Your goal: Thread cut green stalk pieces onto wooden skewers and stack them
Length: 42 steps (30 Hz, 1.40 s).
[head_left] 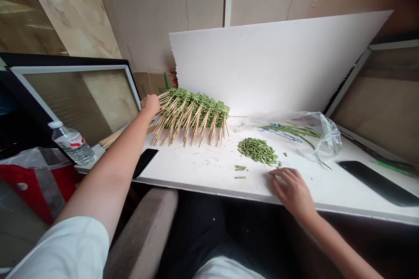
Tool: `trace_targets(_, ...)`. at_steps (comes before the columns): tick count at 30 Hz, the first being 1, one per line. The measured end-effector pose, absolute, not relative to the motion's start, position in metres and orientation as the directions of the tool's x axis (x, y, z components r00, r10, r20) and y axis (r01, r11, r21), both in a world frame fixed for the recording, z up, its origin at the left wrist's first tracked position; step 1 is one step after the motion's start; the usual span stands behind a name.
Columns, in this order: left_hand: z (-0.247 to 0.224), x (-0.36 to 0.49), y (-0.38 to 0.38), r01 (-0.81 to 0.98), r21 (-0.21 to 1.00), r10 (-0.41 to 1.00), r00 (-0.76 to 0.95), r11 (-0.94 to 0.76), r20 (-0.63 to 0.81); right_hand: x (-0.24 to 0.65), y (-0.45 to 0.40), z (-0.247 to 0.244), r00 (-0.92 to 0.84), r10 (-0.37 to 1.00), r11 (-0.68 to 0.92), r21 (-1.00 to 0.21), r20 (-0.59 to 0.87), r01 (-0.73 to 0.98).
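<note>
My left hand [151,105] is closed at the left end of a stack of green bean skewers [199,107], on the stick ends of a bamboo skewer; its fingertips are partly hidden. Bare sticks fan out from the stack toward me, with the cut green bean pieces lying behind them. Near the table's front edge, my right hand [293,192] rests with fingers loosely bent and apart, and nothing shows in it. Just beyond it lies a heap of cut green beans [257,151]. A few loose bean pieces [240,168] lie left of that hand.
A clear plastic bag [329,137] with long green beans lies on the white table [196,170]. Phones flank the work: one at left [145,162], a dark phone-like slab [379,183] at right. A water bottle [72,143] stands left; a white board [278,65] leans behind.
</note>
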State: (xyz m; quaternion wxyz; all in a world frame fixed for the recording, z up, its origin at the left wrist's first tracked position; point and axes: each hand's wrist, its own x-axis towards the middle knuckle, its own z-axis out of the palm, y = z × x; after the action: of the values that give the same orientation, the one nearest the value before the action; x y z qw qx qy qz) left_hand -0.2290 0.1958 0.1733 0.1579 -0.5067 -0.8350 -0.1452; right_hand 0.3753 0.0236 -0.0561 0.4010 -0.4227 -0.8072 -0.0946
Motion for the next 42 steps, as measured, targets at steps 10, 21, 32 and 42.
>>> trace_targets(10,0.171,-0.22,0.194,0.881,0.037,0.8,-0.445,0.472,0.402,0.375,0.024,-0.056,-0.317,0.627,0.617,-0.205,0.712,0.759)
trace_targets(21,0.175,-0.218,0.197,0.891,0.065,0.794,-0.432,0.449,0.428,0.377,0.025,-0.057,-0.315,0.614,0.623,-0.2,0.723,0.756)
trace_targets(32,0.186,-0.209,0.198,0.893,0.107,0.766,-0.432,0.437,0.476,0.376,0.025,-0.057,-0.316,0.613,0.618,-0.19,0.724,0.763)
trace_targets(42,0.193,-0.198,0.195,0.89,0.131,0.756,-0.442,0.437,0.483,0.374,0.023,-0.053,-0.312,0.612,0.623,-0.2,0.727,0.756)
